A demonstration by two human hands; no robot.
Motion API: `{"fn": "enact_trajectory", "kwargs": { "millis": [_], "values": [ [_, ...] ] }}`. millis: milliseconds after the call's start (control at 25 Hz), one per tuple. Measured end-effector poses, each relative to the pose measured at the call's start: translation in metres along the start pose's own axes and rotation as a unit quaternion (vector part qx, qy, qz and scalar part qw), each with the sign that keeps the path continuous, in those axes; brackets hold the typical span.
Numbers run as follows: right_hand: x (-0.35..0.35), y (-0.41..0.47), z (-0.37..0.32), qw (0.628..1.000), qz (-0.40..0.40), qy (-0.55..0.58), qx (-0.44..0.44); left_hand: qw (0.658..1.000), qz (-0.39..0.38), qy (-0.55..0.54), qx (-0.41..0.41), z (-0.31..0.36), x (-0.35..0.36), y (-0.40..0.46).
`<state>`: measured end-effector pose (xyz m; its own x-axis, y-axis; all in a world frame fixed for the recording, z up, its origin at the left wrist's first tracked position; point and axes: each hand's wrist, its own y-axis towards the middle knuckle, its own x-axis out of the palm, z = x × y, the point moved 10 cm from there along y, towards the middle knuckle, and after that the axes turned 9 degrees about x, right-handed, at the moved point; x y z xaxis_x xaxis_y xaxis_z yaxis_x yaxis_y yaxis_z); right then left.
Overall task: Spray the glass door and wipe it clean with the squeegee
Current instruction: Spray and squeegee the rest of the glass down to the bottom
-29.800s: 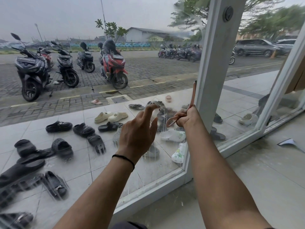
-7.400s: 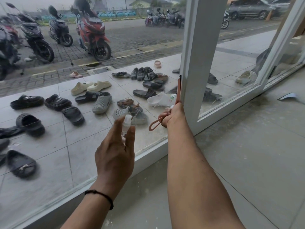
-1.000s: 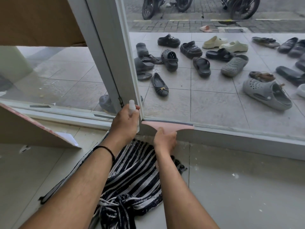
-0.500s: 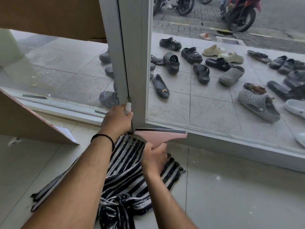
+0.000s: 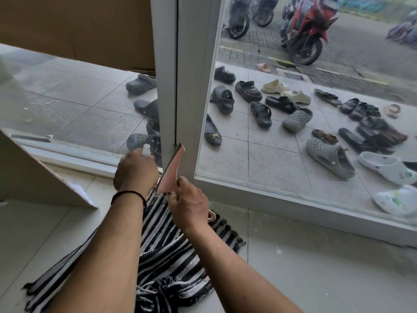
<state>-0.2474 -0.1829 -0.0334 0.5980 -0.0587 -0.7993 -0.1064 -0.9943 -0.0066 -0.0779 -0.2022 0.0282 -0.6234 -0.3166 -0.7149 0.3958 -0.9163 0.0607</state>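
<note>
My right hand grips the handle of a pink squeegee. Its blade is turned nearly upright, and its top corner reaches the foot of the white door frame. My left hand, with a black band on the wrist, holds a small white spray bottle; only the bottle's cap shows above the fingers. The glass door pane lies to the right of the frame, down to a white bottom rail. Both hands are low, just left of that pane.
A black-and-white striped mat lies on the floor under my arms. A cardboard sheet leans at the left, another covers the upper left glass. Outside are several sandals and parked scooters.
The right hand has lifted the squeegee off the bottom rail and turned its blade from level to nearly upright, moving left toward the frame. The view tilted up slightly.
</note>
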Motion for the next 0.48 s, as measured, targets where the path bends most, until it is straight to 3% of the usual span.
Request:
{"fn": "enact_trajectory", "kwargs": {
  "millis": [280,480],
  "values": [
    [-0.014,0.049,-0.059,0.99,-0.063,-0.092,-0.082,0.994,0.096,-0.016,-0.047,-0.014,-0.028,0.006],
    [-0.03,0.074,-0.099,0.977,-0.107,-0.142,-0.117,0.989,0.11,-0.054,-0.079,-0.044,-0.036,0.009]
  ]
}}
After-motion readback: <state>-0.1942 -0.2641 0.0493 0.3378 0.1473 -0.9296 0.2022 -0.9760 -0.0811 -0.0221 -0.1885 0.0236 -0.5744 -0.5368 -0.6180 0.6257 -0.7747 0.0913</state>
